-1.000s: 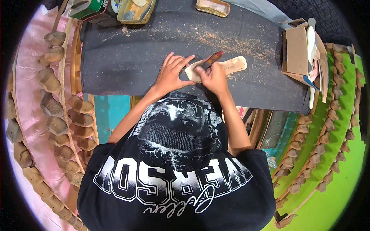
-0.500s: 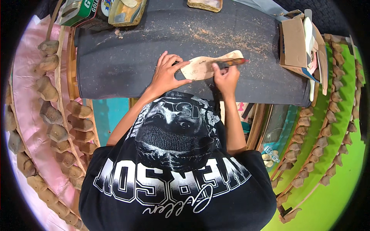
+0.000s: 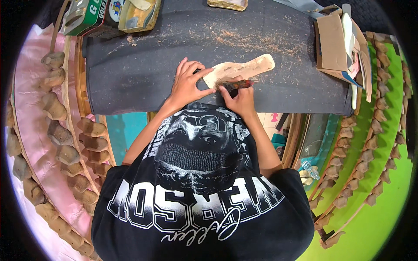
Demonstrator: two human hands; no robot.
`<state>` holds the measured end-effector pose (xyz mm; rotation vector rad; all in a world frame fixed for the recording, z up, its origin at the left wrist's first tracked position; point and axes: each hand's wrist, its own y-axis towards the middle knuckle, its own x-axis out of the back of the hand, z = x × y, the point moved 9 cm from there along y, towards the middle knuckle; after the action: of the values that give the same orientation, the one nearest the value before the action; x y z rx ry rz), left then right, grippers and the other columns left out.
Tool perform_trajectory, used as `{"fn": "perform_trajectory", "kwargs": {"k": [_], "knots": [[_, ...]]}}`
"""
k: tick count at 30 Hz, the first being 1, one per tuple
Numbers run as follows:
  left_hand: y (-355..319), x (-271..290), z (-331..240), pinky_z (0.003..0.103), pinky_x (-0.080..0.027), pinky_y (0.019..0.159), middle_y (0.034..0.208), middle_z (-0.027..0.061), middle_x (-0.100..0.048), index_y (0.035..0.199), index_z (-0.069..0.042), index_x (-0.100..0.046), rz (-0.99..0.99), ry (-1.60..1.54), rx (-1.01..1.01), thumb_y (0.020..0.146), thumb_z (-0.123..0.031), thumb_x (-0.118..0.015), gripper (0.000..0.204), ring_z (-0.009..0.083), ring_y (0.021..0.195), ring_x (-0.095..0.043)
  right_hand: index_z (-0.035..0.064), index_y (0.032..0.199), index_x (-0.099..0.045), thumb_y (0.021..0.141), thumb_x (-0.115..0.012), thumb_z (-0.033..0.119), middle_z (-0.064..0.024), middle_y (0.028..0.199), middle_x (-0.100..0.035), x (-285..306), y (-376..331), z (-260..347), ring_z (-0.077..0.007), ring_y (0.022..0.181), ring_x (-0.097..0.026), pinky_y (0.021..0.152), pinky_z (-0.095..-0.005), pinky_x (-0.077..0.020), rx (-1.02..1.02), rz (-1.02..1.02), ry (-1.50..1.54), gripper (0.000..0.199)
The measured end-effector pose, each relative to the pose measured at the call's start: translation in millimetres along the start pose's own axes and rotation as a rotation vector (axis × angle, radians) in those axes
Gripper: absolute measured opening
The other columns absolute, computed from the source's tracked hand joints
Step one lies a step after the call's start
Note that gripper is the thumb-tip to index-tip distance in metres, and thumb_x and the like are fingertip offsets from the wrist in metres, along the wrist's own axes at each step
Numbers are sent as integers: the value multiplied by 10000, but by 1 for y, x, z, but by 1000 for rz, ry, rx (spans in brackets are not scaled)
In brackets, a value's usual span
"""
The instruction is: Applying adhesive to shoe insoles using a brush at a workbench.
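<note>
A tan, insole-shaped flat piece (image 3: 244,67) lies on the dark cloth, its rounded end pointing to the far right. My left hand (image 3: 187,82) grips its near-left end, thumb at the near edge and forefinger at the far edge. The other left fingers stretch away from it. In my right hand (image 3: 240,99) is a dark, brush-like tool (image 3: 239,85) with an orange-red end. Its dark tip rests at the near edge of the tan piece, close to my left thumb. My right fingers hide part of the tool.
Brown shavings (image 3: 252,39) are scattered over the dark cloth (image 3: 139,78). At the far left stand a green tin (image 3: 85,17) and a yellowish tub (image 3: 138,17). A cardboard box (image 3: 333,48) holding tools sits on the right. Racks of shoe lasts (image 3: 61,132) flank both sides.
My right hand and the tool have moved left and toward me, from the middle of the tan piece to its near edge. My left hand keeps its grip.
</note>
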<state>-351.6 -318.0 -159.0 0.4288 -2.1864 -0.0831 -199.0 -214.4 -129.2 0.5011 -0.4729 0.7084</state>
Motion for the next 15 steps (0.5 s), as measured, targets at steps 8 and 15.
{"fn": "perform_trajectory", "kwargs": {"k": [8,15], "knots": [[1,3,-3,589,-263,1265,1187,51,-653,1282,-165,-772,-9,0,-9,761,-358,-909,571,291,1269,-574,-6,914,-744,873,-853,219,-148,832,-777,30,0,-50,-248,728,-778,642,-348,-608,-248,-238,-23,254],[0,1,0,584,-258,1265,1169,44,-660,1267,-170,-789,5,-37,-1,837,-287,-859,451,285,1263,-575,59,935,-712,837,-877,230,-141,861,-758,3,-8,-16,-308,773,-764,682,-393,-575,-64,-58,-38,257]]}}
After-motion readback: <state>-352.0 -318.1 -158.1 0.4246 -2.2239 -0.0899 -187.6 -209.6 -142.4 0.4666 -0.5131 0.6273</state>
